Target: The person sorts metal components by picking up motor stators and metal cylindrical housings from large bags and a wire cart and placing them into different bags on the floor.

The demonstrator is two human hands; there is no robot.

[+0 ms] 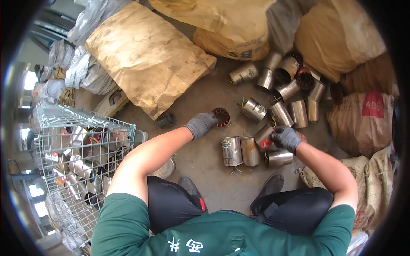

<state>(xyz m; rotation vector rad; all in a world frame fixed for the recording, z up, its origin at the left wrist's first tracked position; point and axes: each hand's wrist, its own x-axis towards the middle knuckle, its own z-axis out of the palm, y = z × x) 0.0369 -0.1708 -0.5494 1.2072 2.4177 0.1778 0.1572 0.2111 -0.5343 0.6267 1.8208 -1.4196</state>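
Where left grey-gloved hand (202,126) curls: at red-and-black slotted ring (221,117), brown floor (196,155); grip unclear.
Right grey-gloved hand (286,138): closed on tilted, red-labelled silver metal cylinder (262,135).
Slip risk: loose grasp could topple upright metal cylinders (232,151) alongside.

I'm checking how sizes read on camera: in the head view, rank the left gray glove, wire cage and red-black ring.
Largest to smallest, as they look:
1. Wire cage
2. Left gray glove
3. Red-black ring

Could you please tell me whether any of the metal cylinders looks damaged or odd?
Yes, the brown-stained cylinder, just left of the red-labelled cylinder at the right hand. Its discoloured side, possibly rusted, contrasts with the shiny cylinder on its other side.
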